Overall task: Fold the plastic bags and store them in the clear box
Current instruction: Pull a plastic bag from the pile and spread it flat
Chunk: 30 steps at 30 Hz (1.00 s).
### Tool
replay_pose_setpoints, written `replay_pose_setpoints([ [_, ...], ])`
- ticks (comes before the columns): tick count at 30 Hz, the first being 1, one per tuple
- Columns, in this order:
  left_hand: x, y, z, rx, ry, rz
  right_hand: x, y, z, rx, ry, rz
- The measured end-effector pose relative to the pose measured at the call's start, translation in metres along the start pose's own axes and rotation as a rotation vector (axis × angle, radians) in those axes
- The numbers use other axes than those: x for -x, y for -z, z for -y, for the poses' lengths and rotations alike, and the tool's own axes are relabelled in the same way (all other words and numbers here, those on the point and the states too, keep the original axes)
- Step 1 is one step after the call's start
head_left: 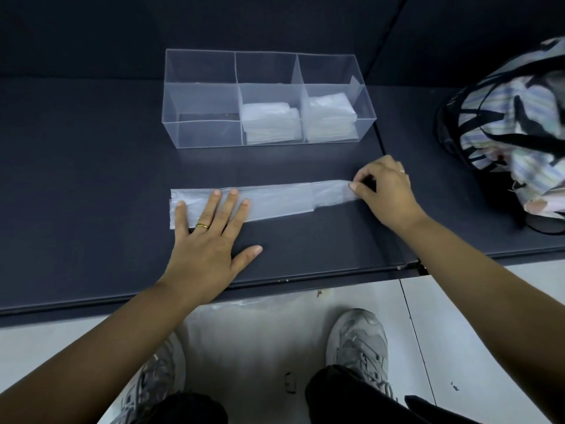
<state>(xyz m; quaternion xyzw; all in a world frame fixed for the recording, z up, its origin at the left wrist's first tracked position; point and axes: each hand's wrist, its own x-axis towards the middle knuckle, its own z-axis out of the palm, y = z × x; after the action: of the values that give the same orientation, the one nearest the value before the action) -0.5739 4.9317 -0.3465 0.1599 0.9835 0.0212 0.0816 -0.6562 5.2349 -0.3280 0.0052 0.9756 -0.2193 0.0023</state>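
While two hands (204,240) (388,191) hold one bag (275,200), two stacks (269,123) sit boxed.

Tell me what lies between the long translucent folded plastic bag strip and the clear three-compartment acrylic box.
Nothing. In the head view, only bare dark tabletop separates the translucent bag strip from the clear box.

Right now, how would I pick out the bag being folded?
On the dark table stands a clear box. In front of it lies the bag, a long flat strip; the other bags sit in the box as small folded squares.
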Motion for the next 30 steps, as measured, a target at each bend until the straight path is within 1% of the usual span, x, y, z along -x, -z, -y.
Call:
replay_pose_setpoints([
  [3, -0.001, 0.000, 0.004, 0.008, -0.027, -0.002, 0.006, 0.009, 0.001, -0.121, -0.003, 0.047],
  [7, -0.006, 0.002, 0.021, 0.025, -0.143, -0.025, 0.037, 0.027, 0.007, -0.522, -0.200, 0.167],
  [10, -0.008, 0.008, 0.023, 0.090, -0.255, -0.036, 0.069, 0.036, 0.013, -0.723, -0.327, 0.260],
  [13, -0.002, 0.014, -0.012, 0.280, -0.345, -0.045, 0.097, 0.047, 0.020, -0.813, -0.434, 0.363],
  [16, 0.009, 0.018, -0.063, 0.565, -0.385, -0.012, 0.113, 0.060, 0.041, -0.905, -0.422, 0.436],
  [18, 0.013, 0.023, -0.088, 0.767, -0.343, -0.048, 0.115, 0.069, 0.060, -0.979, -0.352, 0.499],
  [21, 0.013, 0.040, -0.100, 1.105, -0.169, -0.137, 0.108, 0.076, 0.084, -1.031, -0.247, 0.575],
  [22, 0.012, 0.046, -0.099, 1.189, -0.128, -0.162, 0.102, 0.075, 0.089, -1.048, -0.227, 0.554],
  [24, 0.010, 0.059, -0.092, 1.321, -0.058, -0.198, 0.086, 0.071, 0.090, -1.079, -0.198, 0.429],
  [25, 0.007, 0.065, -0.087, 1.393, -0.020, -0.187, 0.076, 0.066, 0.087, -1.085, -0.183, 0.379],
  [26, 0.004, 0.069, -0.082, 1.476, 0.025, -0.150, 0.066, 0.061, 0.083, -1.090, -0.167, 0.373],
  [27, 0.000, 0.071, -0.076, 1.565, 0.080, -0.101, 0.056, 0.054, 0.080, -1.108, -0.155, 0.426],
  [30, -0.014, 0.069, -0.055, 1.779, 0.280, 0.069, 0.041, 0.027, 0.083, -1.162, -0.192, 0.751],
])
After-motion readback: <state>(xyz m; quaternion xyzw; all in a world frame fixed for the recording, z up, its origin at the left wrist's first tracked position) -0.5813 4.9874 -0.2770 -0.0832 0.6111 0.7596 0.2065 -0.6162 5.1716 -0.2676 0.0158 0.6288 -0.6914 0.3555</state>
